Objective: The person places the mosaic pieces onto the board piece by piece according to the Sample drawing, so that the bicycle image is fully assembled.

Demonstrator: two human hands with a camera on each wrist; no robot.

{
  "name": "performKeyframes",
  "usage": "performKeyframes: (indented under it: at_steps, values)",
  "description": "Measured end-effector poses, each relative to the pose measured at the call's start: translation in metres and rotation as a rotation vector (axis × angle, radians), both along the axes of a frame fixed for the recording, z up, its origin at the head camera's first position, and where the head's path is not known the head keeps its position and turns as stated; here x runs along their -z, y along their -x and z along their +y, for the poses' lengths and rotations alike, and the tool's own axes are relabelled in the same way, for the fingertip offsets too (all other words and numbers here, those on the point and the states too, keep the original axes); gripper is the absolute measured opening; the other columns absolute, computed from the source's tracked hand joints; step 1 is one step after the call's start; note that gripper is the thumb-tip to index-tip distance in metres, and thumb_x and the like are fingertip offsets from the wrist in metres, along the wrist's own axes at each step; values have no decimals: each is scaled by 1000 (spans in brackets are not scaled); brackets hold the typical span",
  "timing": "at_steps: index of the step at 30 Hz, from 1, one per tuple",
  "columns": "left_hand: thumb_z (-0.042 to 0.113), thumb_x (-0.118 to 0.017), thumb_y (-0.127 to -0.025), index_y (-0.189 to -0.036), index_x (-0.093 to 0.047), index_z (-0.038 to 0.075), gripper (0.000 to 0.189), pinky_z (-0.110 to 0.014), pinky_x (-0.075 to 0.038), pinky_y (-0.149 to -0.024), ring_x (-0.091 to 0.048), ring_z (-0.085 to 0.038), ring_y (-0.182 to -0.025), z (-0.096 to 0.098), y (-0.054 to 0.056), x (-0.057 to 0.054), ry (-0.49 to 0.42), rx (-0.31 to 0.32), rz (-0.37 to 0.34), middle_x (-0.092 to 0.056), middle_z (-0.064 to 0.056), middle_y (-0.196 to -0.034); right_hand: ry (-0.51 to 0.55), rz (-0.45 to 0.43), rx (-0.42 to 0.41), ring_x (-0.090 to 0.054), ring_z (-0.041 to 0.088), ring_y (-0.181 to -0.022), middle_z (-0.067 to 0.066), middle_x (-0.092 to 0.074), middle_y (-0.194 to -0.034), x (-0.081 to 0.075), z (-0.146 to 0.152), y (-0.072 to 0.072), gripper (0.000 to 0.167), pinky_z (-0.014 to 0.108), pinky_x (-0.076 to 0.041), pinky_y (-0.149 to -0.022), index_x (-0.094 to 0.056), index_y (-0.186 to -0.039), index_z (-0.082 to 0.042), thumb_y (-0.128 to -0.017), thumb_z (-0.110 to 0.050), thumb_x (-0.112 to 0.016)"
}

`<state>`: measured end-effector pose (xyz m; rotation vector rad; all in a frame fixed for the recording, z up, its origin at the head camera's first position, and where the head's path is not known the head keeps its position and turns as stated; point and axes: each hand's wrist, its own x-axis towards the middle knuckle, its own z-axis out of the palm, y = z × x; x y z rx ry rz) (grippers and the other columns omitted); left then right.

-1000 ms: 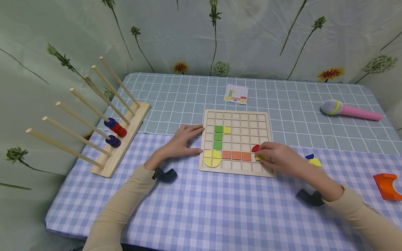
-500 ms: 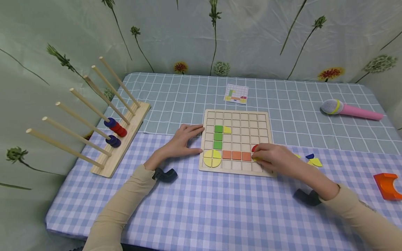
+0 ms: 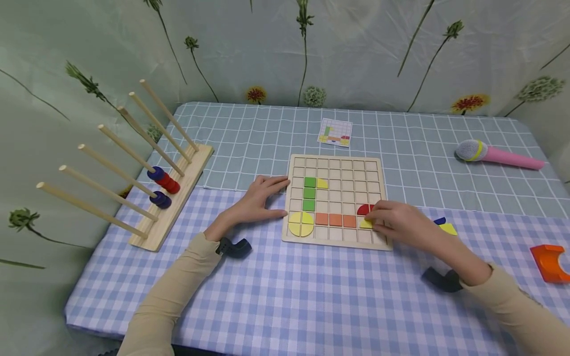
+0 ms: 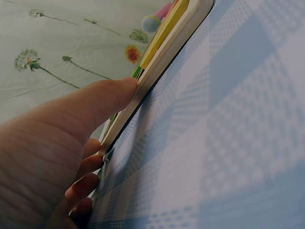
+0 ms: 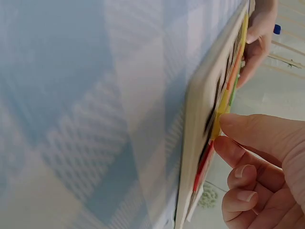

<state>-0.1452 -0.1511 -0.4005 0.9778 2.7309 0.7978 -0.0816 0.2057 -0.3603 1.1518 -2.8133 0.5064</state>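
Observation:
In the head view a square wooden grid board [image 3: 340, 193] lies flat. My left hand [image 3: 258, 201] rests at its left edge, thumb and fingertips against the rim and fingers stretched out. At the board's right side, my right hand [image 3: 398, 222] has thumb and forefinger on a yellow quarter-circle piece [image 3: 365, 223] set right of the orange squares [image 3: 335, 220]. Just above that piece sit red curved pieces [image 3: 363, 210], partly covered by the fingers. Green squares [image 3: 309, 194] with a yellow quarter [image 3: 322, 184] and a yellow circle of quarters [image 3: 301, 225] fill other cells.
A pattern card [image 3: 335, 132] lies behind the board. Blue [image 3: 440, 221] and yellow [image 3: 448, 229] loose pieces are beyond the right hand. A peg stand [image 3: 178, 198] with rings stands left; a pink toy microphone [image 3: 507, 158] and an orange arch block [image 3: 549, 263] lie right.
My right hand first shifted slightly left over the yellow piece, then drew back right, showing more of the yellow and red pieces. My left hand has stayed at the board's edge.

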Motion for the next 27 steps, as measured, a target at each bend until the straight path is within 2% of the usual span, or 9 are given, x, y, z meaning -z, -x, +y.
performKeyframes:
  at_steps: [5,19,27]
  values:
    - [39,-70,-81,-146,-35,14,79,-47,-29,-100,-33,-27,-125,0,0,0,4,0,-5,-33,-6,-152,-12,-40,6,-49,4,-69,-2,-64,-84,2,-2,0,20,20,-46,-61,-73,-94,-9,-74,-3,-74]
    - [40,-70,-80,-146,-35,14,79,-48,-30,-99,-34,-28,-124,1,2,0,7,-4,-3,-35,-6,-151,-39,-39,46,-48,4,-67,-2,-63,-80,2,-4,2,13,19,-46,-60,-73,-88,-9,-75,-8,-75]
    - [40,-70,-80,-145,-36,13,78,-47,-30,-99,-35,-27,-123,0,2,1,-1,1,9,-36,-7,-151,-51,-59,67,-51,4,-70,-3,-64,-84,-3,0,-1,12,22,-47,-63,-73,-91,-10,-79,-11,-72]
